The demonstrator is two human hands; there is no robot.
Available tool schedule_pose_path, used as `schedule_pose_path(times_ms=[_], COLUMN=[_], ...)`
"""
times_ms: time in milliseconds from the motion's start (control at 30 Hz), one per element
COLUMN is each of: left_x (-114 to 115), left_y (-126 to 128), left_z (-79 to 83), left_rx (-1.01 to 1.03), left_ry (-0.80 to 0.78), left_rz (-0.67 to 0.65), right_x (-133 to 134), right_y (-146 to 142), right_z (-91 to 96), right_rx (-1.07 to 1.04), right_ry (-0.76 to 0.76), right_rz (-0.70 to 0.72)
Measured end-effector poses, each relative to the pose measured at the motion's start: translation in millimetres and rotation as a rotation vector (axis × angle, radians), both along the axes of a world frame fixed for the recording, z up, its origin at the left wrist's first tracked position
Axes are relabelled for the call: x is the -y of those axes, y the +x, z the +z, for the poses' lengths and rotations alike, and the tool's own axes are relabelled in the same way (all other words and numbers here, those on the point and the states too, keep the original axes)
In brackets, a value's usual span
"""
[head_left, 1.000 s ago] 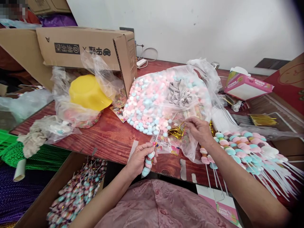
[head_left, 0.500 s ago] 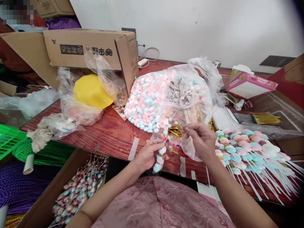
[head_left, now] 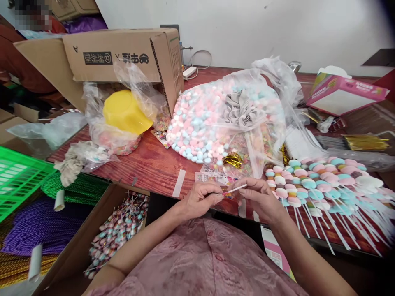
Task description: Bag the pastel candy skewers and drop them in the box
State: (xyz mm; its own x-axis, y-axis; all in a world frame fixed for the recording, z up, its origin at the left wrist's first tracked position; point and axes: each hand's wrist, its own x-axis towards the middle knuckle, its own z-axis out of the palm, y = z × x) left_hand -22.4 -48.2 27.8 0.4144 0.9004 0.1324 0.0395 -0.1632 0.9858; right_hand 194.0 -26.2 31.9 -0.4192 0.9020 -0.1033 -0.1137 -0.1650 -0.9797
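My left hand (head_left: 202, 200) is closed in a pinch on a marshmallow stick, whose marshmallows are hidden behind the hand. Its thin white stick (head_left: 235, 189) points up to the right, with a bit of colourful wrapper (head_left: 227, 195) at its base. My right hand (head_left: 261, 197) curls its fingers round the stick, thumb close to its tip; anything smaller in those fingers is too small to make out. Just beyond lie gold twist ties (head_left: 233, 159) on a large clear bag of pink, white and blue marshmallows (head_left: 197, 123). Rows of finished-looking marshmallow skewers (head_left: 314, 185) lie to the right.
A cardboard box (head_left: 123, 53) stands at the back left, behind a yellow bowl (head_left: 125, 111) among plastic bags. Below left, a carton (head_left: 117, 234) holds many wrapped marshmallow sticks, near a green basket (head_left: 21, 181). A pink box (head_left: 345, 92) and gold ties (head_left: 365, 142) sit right.
My right hand has come down from the gold ties to my left hand. The marshmallow stick has turned, so its white stick now shows and its marshmallows no longer do. The view has shifted slightly.
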Motion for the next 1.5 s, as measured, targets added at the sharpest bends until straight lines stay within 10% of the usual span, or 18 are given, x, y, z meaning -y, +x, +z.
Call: schedule_pose_path(times_ms=[267, 467, 867, 1100, 1267, 1500], left_x=[7.6, 8.2, 1.6, -0.5, -2.9, 0.8], left_y=[5.9, 9.2, 10.1, 14.0, 18.3, 15.6], left_z=[2.2, -5.1, -11.5, -16.8, -10.2, -14.1], left_rx=[-0.333, -0.333, -0.028, 0.182, 0.202, 0.121], left_ry=[0.525, 0.589, 0.070, -0.469, -0.451, -0.402], left_rz=[-0.053, -0.034, 0.118, 0.252, 0.246, 0.229], right_x=[2.1, 4.1, 0.7, 12.7, 22.2, 14.9], right_y=[-6.8, -7.0, -12.4, -11.3, -29.9, -36.7], right_z=[0.6, -11.1, -29.0, -14.3, -6.6, -23.4], right_rx=[0.173, 0.158, 0.147, 0.185, 0.410, 0.384], right_ry=[-0.114, -0.217, 0.043, 0.430, 0.839, 0.572], right_rz=[0.115, 0.123, -0.101, -0.554, -0.349, -0.228])
